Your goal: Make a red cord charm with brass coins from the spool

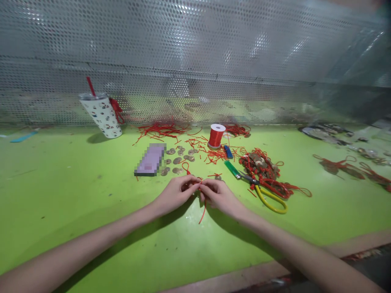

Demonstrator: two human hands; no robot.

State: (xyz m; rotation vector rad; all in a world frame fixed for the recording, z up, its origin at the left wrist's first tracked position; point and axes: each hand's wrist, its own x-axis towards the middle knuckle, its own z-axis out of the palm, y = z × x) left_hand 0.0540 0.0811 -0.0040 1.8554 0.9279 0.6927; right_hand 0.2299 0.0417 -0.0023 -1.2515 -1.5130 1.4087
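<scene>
My left hand and my right hand meet above the green table, fingertips pinched together on a red cord. One end of the cord hangs down below the fingers, and a loop of red cord rises just beyond my left hand. What lies right between the fingertips is too small to make out. Several bronze-coloured coins lie beyond my hands in small groups. Close to my right hand, a single coin rests on the table.
Scissors with yellow handles lie at right against a pile of corded coins. Near them are a green lighter, a blue lighter and a red thread spool. A phone and a patterned tumbler stand left, before a perforated metal panel.
</scene>
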